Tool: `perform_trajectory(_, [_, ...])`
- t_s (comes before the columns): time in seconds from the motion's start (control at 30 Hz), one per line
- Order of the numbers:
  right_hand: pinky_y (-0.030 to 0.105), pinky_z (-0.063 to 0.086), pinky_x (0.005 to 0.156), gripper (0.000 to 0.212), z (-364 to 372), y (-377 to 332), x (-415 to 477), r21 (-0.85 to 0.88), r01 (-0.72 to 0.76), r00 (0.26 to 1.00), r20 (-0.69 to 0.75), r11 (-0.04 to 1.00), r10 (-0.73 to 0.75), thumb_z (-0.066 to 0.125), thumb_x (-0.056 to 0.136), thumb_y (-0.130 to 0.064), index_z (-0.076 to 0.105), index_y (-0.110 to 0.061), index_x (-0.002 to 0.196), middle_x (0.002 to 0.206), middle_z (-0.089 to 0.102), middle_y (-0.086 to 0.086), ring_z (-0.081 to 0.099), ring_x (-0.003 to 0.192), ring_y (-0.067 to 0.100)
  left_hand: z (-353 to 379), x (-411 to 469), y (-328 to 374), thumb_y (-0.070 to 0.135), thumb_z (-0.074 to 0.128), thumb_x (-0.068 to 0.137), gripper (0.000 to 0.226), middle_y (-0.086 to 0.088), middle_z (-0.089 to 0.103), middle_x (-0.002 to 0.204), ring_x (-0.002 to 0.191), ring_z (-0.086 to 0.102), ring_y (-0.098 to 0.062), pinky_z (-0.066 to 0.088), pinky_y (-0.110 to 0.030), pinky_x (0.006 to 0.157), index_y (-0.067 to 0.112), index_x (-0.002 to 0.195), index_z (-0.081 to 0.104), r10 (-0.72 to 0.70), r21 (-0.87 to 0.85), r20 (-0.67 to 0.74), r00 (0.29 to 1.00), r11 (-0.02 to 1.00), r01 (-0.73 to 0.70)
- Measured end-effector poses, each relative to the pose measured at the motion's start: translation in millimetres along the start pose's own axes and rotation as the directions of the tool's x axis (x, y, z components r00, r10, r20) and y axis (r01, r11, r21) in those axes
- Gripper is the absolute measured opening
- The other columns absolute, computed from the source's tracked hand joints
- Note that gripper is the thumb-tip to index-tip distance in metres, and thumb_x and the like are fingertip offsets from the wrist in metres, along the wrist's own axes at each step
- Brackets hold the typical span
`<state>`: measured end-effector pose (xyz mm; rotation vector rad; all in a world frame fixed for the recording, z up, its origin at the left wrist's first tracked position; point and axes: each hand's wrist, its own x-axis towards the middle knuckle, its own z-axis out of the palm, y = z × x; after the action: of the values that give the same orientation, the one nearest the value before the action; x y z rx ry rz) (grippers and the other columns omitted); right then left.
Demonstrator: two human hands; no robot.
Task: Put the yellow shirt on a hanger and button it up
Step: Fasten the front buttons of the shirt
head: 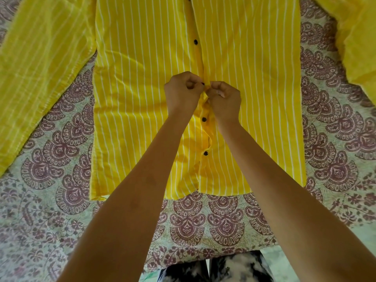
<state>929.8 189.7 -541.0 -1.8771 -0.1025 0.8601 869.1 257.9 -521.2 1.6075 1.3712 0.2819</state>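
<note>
While the left hand (182,92) and right hand (223,98) pinch the placket (200,64) of the yellow shirt (142,78), spread flat beneath them on the bedspread (61,159), fingers of both curled tight, the small dark button (202,84) just at the fingertips could slip its hole if the cloth bunches.

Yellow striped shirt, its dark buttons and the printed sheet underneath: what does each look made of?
Yellow white-striped shirt: thin woven cloth, likely cotton or a blend; matte, it puckers softly along the placket. Small round dark buttons: probably plastic, slightly glossy; too small to be sure. Paisley-printed sheet: matte printed fabric, perhaps cotton, maroon motifs on pale green.
</note>
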Motion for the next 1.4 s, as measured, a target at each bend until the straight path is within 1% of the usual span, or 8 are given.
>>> perform_trajectory(0.23, [0.036,0.050,0.074,0.013,-0.7,-3.6,-6.0,0.074,-0.047,0.999,0.020,0.996,0.046,0.054,0.086,-0.002,0.065,-0.009,0.089,0.070,0.062,-0.002,0.060,0.070,0.016,-2.9,1.2,0.3,0.005,0.060,0.077,0.013,0.012,0.060,0.060,0.063,0.064,-0.008,0.052,-0.020,0.066,0.013,0.081,0.070,-0.005,0.016,0.020,1.000,1.000,0.005])
perform_trajectory(0.5, [0.016,0.053,0.060,0.028,-11.8,-13.8,-6.6,0.187,-0.135,0.973,0.209,0.973,0.095,0.042,0.092,-0.002,0.065,-0.012,0.078,0.059,0.068,-0.008,0.066,0.059,0.004,-6.8,6.8,3.1,0.007,0.062,0.078,0.010,0.010,0.058,0.060,0.062,0.059,-0.005,0.047,-0.016,0.064,0.012,0.082,0.070,0.015,0.071,0.060,0.998,0.997,-0.020])
perform_trajectory(0.7, [0.016,0.052,0.055,0.021,-9.4,-12.3,1.6,0.113,-0.073,0.987,0.151,0.991,0.056,0.059,0.085,-0.002,0.064,-0.015,0.070,0.055,0.064,-0.006,0.062,0.052,0.002,-8.1,9.3,5.4,0.003,0.062,0.078,0.015,0.004,0.061,0.071,0.068,0.060,-0.008,0.044,-0.013,0.062,0.006,0.089,0.072,0.038,0.126,0.071,0.997,0.991,-0.047])
perform_trajectory(0.87, [0.033,0.053,0.065,0.019,-8.0,-9.1,5.0,-0.084,0.128,0.985,0.131,0.988,-0.117,0.062,0.079,-0.002,0.066,-0.015,0.065,0.058,0.063,0.001,0.061,0.057,0.014,-7.8,8.3,7.5,0.001,0.053,0.076,0.019,0.007,0.057,0.057,0.067,0.058,-0.014,0.043,-0.018,0.058,0.007,0.078,0.071,-0.001,0.144,0.075,0.997,0.990,-0.010])
perform_trajectory(1.0, [0.017,0.050,0.068,0.006,-3.0,-9.3,-0.4,-0.311,0.338,0.941,0.108,0.888,-0.321,0.064,0.079,-0.009,0.069,-0.006,0.078,0.075,0.071,0.006,0.064,0.067,0.008,-11.9,7.4,6.8,0.005,0.058,0.077,0.027,-0.007,0.060,0.062,0.065,0.059,-0.020,0.056,-0.035,0.069,0.018,0.053,0.063,-0.249,-0.202,0.118,0.961,0.942,0.269])
perform_trajectory(1.07, [0.029,0.055,0.070,0.009,-1.0,-7.6,-2.9,-0.357,0.388,0.920,0.099,0.850,-0.378,0.063,0.080,-0.012,0.068,-0.005,0.082,0.079,0.072,0.007,0.067,0.072,0.014,-15.7,4.3,7.4,0.006,0.063,0.081,0.018,-0.010,0.063,0.071,0.072,0.063,-0.021,0.056,-0.033,0.076,0.014,0.064,0.064,-0.288,-0.365,0.208,0.935,0.863,0.348])
perform_trajectory(1.17, [0.039,0.056,0.067,0.014,1.6,-3.1,-4.6,-0.395,0.407,0.908,0.080,0.824,-0.410,0.060,0.082,-0.017,0.067,-0.005,0.086,0.081,0.073,0.008,0.069,0.074,0.018,-15.1,2.9,5.8,0.007,0.065,0.083,0.009,-0.007,0.065,0.076,0.075,0.064,-0.016,0.054,-0.022,0.072,0.011,0.075,0.065,-0.267,-0.404,0.260,0.928,0.843,0.355])
perform_trajectory(1.4, [0.039,0.056,0.069,0.015,5.5,-3.0,-7.6,-0.372,0.377,0.918,0.029,0.848,-0.396,0.061,0.083,-0.016,0.067,-0.004,0.090,0.084,0.073,0.009,0.070,0.076,0.018,-5.2,7.0,-3.6,0.007,0.063,0.085,0.014,-0.002,0.059,0.069,0.069,0.056,-0.012,0.047,-0.023,0.067,0.014,0.073,0.062,-0.254,-0.430,0.214,0.943,0.842,0.324])
